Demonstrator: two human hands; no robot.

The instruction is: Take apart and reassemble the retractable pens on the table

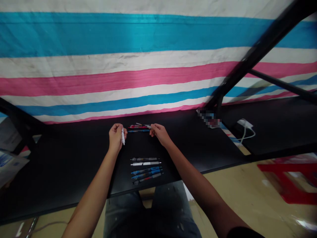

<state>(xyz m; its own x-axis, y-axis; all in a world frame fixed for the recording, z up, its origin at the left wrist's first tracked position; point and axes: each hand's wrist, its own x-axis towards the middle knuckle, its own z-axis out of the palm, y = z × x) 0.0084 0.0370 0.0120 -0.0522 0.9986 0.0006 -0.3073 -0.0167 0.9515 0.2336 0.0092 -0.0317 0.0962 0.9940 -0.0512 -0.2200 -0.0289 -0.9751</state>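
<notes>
My left hand [116,136] is closed around a white pen barrel [123,136], which points down toward me. To its right, my right hand [158,133] pinches a slim pen part [145,125] with a thin dark end pointing left; it looks like a refill with a pale piece near the fingers. Between the hands, a red pen [135,127] and a blue pen [138,131] lie on the black table [74,158]. Closer to me is a row of pens: a dark one [145,159], a white one [146,163], and several blue and dark ones [146,171].
A striped sheet [123,36] hangs behind the table. Black frame bars [247,66] slope at the right. A blurred-out packet [209,118] lies near the back right, and a white cable [245,130] beyond it. A red plastic piece [292,195] is on the floor.
</notes>
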